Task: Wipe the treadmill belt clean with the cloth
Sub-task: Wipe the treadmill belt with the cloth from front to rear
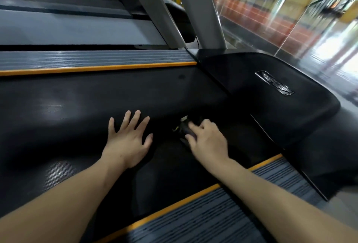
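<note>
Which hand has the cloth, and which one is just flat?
The right hand presses the dark cloth on the belt. The left hand lies flat, fingers spread, holding nothing.

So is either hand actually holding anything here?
The right hand grips a dark cloth from above, bunched under its fingers. The left hand lies flat, holding nothing.

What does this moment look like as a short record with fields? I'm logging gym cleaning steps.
place: treadmill belt, black, between orange-edged side rails
left hand: flat on the belt, fingers spread, holding nothing
right hand: fingers curled on a dark cloth, blurred
cloth position: on the belt, near the black motor cover
beyond the treadmill: grey uprights, glass wall
</note>
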`<state>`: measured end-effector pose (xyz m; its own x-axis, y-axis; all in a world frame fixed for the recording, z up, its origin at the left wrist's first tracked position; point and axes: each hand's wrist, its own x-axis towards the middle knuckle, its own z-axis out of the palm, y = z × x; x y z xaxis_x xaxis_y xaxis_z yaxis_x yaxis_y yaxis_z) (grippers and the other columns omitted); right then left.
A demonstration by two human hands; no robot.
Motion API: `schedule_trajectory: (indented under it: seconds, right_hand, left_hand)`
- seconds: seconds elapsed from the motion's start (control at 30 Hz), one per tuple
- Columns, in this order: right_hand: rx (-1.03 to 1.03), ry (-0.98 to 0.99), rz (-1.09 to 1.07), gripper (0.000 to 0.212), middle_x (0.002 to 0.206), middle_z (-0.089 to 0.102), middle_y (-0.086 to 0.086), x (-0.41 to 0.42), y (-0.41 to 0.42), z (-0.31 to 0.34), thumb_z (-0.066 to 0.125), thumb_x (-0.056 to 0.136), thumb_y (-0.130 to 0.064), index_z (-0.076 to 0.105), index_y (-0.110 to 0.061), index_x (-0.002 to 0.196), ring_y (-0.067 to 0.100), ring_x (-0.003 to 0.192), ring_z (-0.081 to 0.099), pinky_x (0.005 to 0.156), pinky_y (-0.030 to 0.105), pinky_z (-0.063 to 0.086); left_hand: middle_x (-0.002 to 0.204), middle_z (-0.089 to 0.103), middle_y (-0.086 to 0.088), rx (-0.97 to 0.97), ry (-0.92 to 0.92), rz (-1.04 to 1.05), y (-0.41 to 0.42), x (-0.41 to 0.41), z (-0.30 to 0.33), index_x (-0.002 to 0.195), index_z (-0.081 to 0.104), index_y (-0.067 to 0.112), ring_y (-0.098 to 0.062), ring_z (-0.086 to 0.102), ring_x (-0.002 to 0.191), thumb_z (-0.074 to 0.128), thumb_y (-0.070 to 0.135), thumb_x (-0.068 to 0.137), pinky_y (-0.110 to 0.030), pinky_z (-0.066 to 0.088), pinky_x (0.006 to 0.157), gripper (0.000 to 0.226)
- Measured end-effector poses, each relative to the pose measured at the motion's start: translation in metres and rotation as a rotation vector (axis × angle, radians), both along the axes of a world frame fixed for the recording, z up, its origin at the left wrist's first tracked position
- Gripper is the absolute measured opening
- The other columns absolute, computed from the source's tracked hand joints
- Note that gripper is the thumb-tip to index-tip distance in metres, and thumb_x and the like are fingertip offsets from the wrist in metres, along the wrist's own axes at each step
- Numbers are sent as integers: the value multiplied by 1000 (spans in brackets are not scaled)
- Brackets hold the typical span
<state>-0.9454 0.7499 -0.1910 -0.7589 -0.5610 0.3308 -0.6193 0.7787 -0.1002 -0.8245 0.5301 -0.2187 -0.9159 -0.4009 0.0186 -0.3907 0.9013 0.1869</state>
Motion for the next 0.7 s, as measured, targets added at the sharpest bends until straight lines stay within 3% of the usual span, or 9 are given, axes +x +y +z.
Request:
schedule_trajectory:
  seconds: [0.13, 0.3, 0.47, 0.53, 0.7]
  right_hand:
    - [9, -19, 129, 42, 101, 50, -1, -17, 14, -1, 61, 91, -43, 60, -30, 131, 21, 94, 49, 70, 35, 48]
    - [74, 43, -291, 36, 108, 57, 11, -110, 78, 8, 60, 90, -38, 67, -22, 121, 36, 99, 53, 81, 43, 51]
    - [-77, -88, -477, 40, 122, 50, 12, -92, 70, 1, 57, 93, -36, 61, -21, 130, 36, 107, 45, 94, 45, 42]
    - [-84, -99, -425, 37, 118, 52, 10, -60, 50, -2, 59, 91, -37, 63, -25, 126, 35, 103, 46, 91, 43, 44]
    - [-19, -110, 11, 38, 110, 51, 5, 15, 16, -5, 64, 88, -36, 62, -27, 125, 29, 97, 46, 84, 42, 47]
  left_hand:
    - [170, -6, 5, -16, 2, -3, -3, 0, -3, 160, 9, 37, -18, -16, 155, 17, 64, 98, -60, -6, 121, 68]
    - [170, -5, 5, -4, 7, -2, -2, -1, -3, 160, 10, 36, -18, -16, 155, 18, 64, 97, -60, -7, 121, 69]
    - [170, -1, 4, -2, 35, 6, -1, -1, -4, 159, 14, 35, -20, -13, 156, 19, 64, 97, -61, -6, 121, 69]
    - [170, -1, 3, -1, 34, 2, 0, -1, -2, 159, 14, 35, -20, -13, 156, 19, 63, 97, -60, -6, 121, 68]
    - [170, 1, 3, -13, 44, -2, 0, 1, -2, 159, 15, 35, -20, -11, 156, 19, 63, 98, -59, -4, 122, 68]
